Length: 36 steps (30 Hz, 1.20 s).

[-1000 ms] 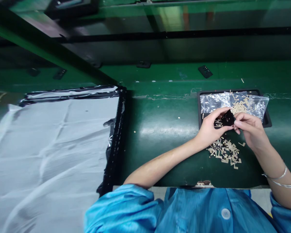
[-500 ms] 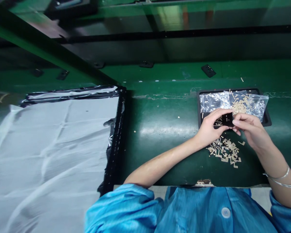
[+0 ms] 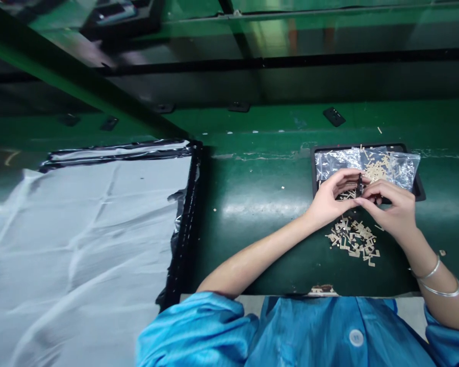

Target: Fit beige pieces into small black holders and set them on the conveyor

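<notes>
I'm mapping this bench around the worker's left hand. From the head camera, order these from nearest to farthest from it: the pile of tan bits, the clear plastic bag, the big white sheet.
Measured from the left hand:
1. Pile of tan bits, just below the hand, toward the person.
2. Clear plastic bag, beyond the fingers in the black tray; nearly as close.
3. White sheet, far to the left.

Two hands: left hand [image 3: 331,201], right hand [image 3: 392,206]; one small black part [image 3: 360,184]; one black tray [image 3: 367,148]; one clear bag [image 3: 367,164]; two bracelets [image 3: 438,282]; tan chips [image 3: 352,240] too many to count

Glossy green table [image 3: 260,204], crinkled clear plastic bag [image 3: 401,165]
</notes>
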{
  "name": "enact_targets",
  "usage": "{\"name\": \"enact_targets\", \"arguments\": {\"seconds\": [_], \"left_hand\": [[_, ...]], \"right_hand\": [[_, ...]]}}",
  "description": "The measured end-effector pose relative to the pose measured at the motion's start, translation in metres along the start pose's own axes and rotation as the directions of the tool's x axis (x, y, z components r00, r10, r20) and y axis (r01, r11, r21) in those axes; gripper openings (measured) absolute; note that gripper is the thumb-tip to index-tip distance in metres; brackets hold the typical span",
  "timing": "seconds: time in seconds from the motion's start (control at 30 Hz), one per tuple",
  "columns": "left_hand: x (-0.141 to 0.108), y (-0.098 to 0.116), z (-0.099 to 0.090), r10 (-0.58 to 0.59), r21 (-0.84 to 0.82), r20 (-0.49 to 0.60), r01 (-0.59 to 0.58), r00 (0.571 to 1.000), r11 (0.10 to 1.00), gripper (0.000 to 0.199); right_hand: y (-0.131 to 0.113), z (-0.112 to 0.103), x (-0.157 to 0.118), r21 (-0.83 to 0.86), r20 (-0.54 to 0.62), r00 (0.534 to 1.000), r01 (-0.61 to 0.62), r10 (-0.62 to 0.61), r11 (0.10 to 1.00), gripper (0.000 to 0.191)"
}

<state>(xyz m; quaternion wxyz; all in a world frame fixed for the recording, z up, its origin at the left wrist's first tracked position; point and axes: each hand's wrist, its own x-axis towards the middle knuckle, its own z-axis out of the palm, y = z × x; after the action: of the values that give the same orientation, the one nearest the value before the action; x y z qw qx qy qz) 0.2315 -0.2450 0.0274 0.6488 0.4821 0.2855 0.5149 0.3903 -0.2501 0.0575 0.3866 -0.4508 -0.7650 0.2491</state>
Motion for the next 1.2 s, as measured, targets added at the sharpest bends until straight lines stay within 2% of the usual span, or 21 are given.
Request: {"name": "enact_targets", "arguments": {"seconds": [0.1, 0.17, 0.23, 0.33, 0.4, 0.47, 0.57, 0.63, 0.7, 0.77, 0.8, 0.87, 0.9, 0.97, 1.0, 1.03, 1.1, 1.2], "left_hand": [[0.005, 0.005, -0.007, -0.092, -0.187, 0.102, 0.109, 0.991, 0.976, 0.053], [0.008, 0.007, -0.012, -0.134, -0.278, 0.135, 0.168, 0.982, 0.946, 0.055], [0.01, 0.007, -0.016, -0.16, -0.316, 0.139, 0.197, 0.977, 0.928, 0.056], [0.011, 0.005, -0.017, -0.177, -0.33, 0.146, 0.216, 0.973, 0.919, 0.057], [0.013, 0.002, -0.015, -0.163, -0.345, 0.118, 0.195, 0.979, 0.918, 0.063], [0.014, 0.0, -0.013, -0.14, -0.378, 0.041, 0.145, 0.989, 0.914, 0.069], [0.015, -0.001, -0.009, -0.136, -0.426, -0.067, 0.095, 0.988, 0.9, 0.069], [0.015, -0.001, -0.008, -0.136, -0.43, -0.073, 0.092, 0.988, 0.898, 0.065], [0.014, 0.0, -0.006, -0.118, -0.417, -0.056, 0.084, 0.991, 0.905, 0.064], [0.013, 0.0, -0.005, -0.1, -0.407, -0.038, 0.076, 0.994, 0.91, 0.064], [0.013, 0.001, -0.005, -0.094, -0.401, -0.029, 0.075, 0.995, 0.913, 0.064], [0.014, 0.001, -0.004, -0.092, -0.391, -0.013, 0.08, 0.996, 0.917, 0.061], [0.014, 0.001, -0.004, -0.095, -0.387, -0.003, 0.087, 0.995, 0.918, 0.058], [0.015, 0.001, -0.004, -0.101, -0.385, 0.022, 0.102, 0.995, 0.917, 0.049], [0.016, 0.001, -0.004, -0.103, -0.386, 0.034, 0.108, 0.994, 0.916, 0.044], [0.016, 0.0, -0.004, -0.104, -0.388, 0.048, 0.114, 0.993, 0.915, 0.041], [0.017, 0.0, -0.005, -0.101, -0.386, 0.075, 0.123, 0.992, 0.914, 0.036], [0.017, -0.001, -0.005, -0.095, -0.377, 0.105, 0.128, 0.99, 0.917, 0.032]], "right_hand": [[0.002, 0.001, -0.001, -0.062, -0.136, 0.988, -0.08, 0.071, 0.995, 0.01], [0.004, 0.002, 0.0, -0.035, -0.187, 0.967, -0.183, 0.173, 0.983, 0.009], [0.008, 0.004, 0.0, 0.127, -0.074, 0.951, -0.289, 0.3, 0.949, 0.014], [0.01, 0.009, -0.001, 0.417, 0.166, 0.896, -0.443, 0.413, 0.794, 0.023], [0.012, 0.009, 0.002, 0.515, 0.184, 0.857, -0.501, 0.481, 0.695, 0.027], [0.016, 0.005, 0.012, 0.562, 0.119, 0.831, -0.507, 0.543, 0.653, 0.03], [0.03, -0.011, 0.052, 0.573, -0.035, 0.826, -0.444, 0.562, 0.688, 0.028], [0.042, -0.023, 0.09, 0.553, -0.149, 0.807, -0.411, 0.571, 0.725, 0.021], [0.053, -0.034, 0.124, 0.492, -0.24, 0.766, -0.433, 0.596, 0.755, 0.015], [0.057, -0.042, 0.142, 0.389, -0.307, 0.71, -0.514, 0.634, 0.764, 0.014], [0.055, -0.044, 0.142, 0.359, -0.329, 0.707, -0.519, 0.626, 0.776, 0.014], [0.045, -0.047, 0.126, 0.309, -0.353, 0.743, -0.481, 0.569, 0.82, 0.017], [0.037, -0.049, 0.11, 0.267, -0.344, 0.792, -0.433, 0.505, 0.861, 0.02], [0.02, -0.052, 0.07, 0.163, -0.214, 0.885, -0.385, 0.414, 0.908, 0.02], [0.011, -0.054, 0.048, -0.024, -0.069, 0.942, -0.332, 0.33, 0.943, 0.019], [0.003, -0.055, 0.027, -0.224, 0.056, 0.964, -0.241, 0.259, 0.944, 0.016], [-0.01, -0.054, -0.007, -0.531, 0.258, 0.937, -0.067, 0.237, 0.845, 0.011], [-0.02, -0.042, -0.036, -0.816, 0.312, 0.901, 0.092, 0.301, 0.571, 0.007]]}}
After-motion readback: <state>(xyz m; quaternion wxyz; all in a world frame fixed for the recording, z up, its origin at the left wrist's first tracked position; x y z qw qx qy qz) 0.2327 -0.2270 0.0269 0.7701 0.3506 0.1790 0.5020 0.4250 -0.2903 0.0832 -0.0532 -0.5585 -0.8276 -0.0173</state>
